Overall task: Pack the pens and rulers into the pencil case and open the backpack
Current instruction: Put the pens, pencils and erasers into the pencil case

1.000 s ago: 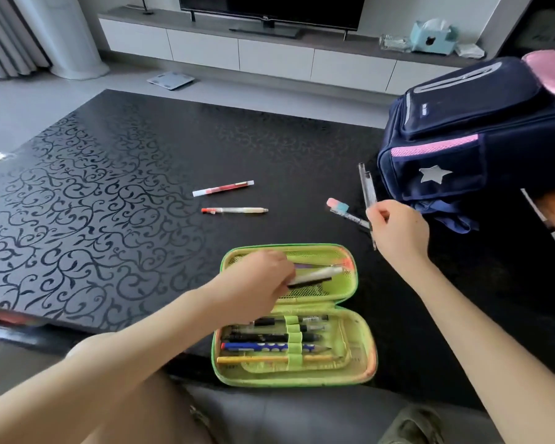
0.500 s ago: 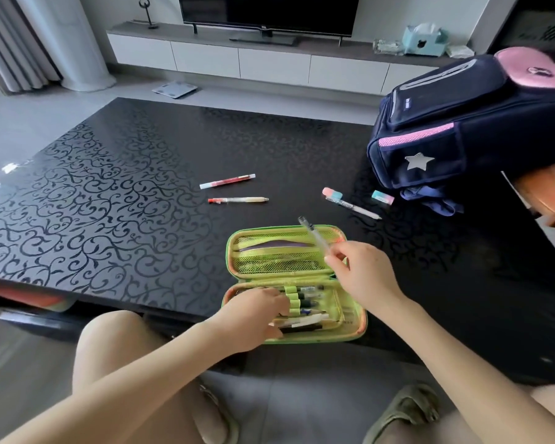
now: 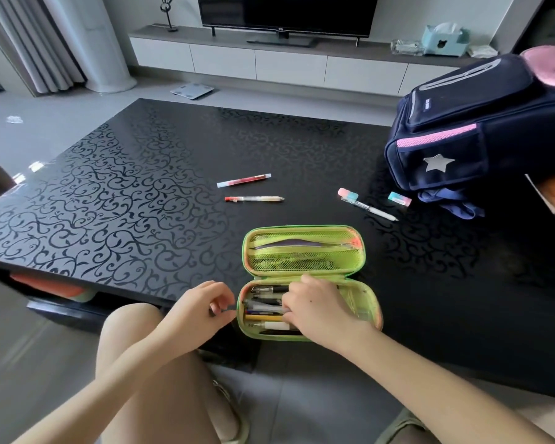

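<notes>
Lying under right hand [image 3: 316, 307], open pencil case [image 3: 302, 234]

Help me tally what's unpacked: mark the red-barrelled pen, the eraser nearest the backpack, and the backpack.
red-barrelled pen [image 3: 244, 180], head view, mid-barrel.
eraser [image 3: 399, 199], head view, top face.
backpack [image 3: 437, 163], head view, silver star.

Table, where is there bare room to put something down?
Bare: the table left of the two pens and pencil case; also its near right, beyond the case. Crowded: beside the backpack, with a pen and erasers.
</notes>
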Demonstrator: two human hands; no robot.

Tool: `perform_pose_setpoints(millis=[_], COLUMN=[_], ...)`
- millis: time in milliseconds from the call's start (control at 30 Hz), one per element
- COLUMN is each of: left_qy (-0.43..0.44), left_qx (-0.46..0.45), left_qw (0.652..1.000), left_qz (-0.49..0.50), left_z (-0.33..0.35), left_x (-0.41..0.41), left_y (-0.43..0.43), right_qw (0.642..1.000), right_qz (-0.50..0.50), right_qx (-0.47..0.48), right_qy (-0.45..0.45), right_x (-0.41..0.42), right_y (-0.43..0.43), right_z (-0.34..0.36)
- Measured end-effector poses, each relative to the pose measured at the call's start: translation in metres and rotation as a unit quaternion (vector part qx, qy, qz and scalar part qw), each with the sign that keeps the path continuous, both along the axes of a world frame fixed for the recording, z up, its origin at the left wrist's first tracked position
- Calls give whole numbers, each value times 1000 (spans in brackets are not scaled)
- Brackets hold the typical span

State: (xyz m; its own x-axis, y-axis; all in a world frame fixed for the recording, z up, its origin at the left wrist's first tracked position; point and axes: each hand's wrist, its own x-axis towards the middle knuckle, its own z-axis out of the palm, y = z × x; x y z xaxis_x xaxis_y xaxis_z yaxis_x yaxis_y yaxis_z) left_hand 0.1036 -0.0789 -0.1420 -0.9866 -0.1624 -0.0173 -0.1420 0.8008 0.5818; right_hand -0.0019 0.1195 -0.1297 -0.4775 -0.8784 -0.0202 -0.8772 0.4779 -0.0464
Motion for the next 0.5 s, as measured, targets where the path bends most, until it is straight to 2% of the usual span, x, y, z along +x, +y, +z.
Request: perform_pose_setpoints(millis=[133,300,500], left_qy=[-11,12,-33], left_qx=[12,28,-16], left_qw=[1000,999,997], left_qz=[-18,-24,-71], left_z=[-3,-1,-8], left_x=[-4,-17,-34], left_y=[0,5,9], right_qw=[999,997,997], right_qz=[36,23,9], right_qx=[-41,-67,-82], right_qy=[2,-3,-4], right_x=[-2,-2,-16], right_y=[3,20,25], right_z=[-5,-10,-10])
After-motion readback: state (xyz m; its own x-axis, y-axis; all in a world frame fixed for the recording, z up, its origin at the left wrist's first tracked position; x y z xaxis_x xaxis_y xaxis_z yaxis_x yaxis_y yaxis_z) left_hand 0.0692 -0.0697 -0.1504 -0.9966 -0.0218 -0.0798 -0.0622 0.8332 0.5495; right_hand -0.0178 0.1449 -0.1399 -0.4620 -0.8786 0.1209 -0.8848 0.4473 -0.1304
